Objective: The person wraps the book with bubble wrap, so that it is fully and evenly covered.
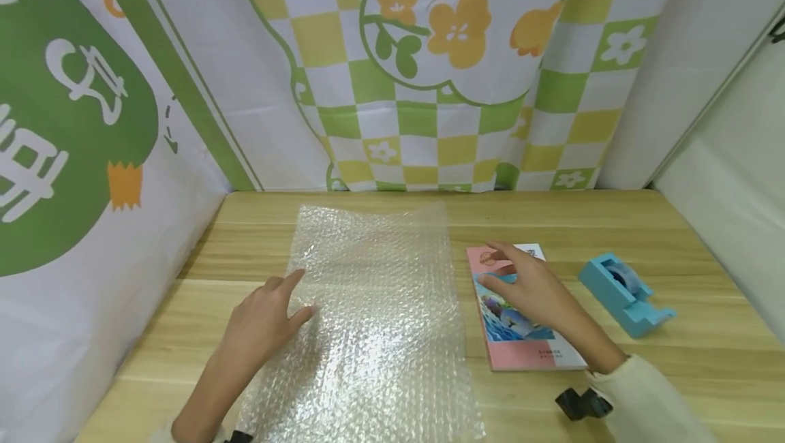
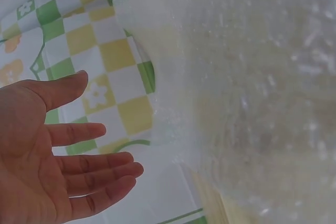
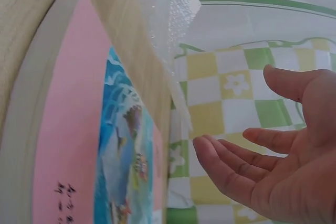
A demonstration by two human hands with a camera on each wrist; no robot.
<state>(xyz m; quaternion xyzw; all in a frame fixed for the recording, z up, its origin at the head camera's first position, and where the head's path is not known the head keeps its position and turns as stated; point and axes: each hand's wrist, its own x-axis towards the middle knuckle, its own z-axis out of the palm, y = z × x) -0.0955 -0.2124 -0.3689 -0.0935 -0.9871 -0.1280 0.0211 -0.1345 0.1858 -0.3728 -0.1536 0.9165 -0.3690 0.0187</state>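
A sheet of clear bubble wrap (image 1: pixel 380 307) lies spread flat on the wooden table. Over its left edge my left hand (image 1: pixel 260 320) hovers, fingers extended and holding nothing; the left wrist view shows that hand (image 2: pixel 68 156) with its fingers loosely straight. To the right of the sheet lies a book (image 1: pixel 503 354) with a pink cover and a blue sea picture. My right hand (image 1: pixel 533 286) is above the book and hides part of the cover. In the right wrist view the fingers are relaxed and apart from the book (image 3: pixel 68 103).
A blue tape dispenser (image 1: pixel 619 296) with a roll of clear tape stands to the right of the book. The wooden table (image 1: pixel 693 252) ends at a patterned cloth (image 1: pixel 423 123) at the back, with white sheeting on both sides.
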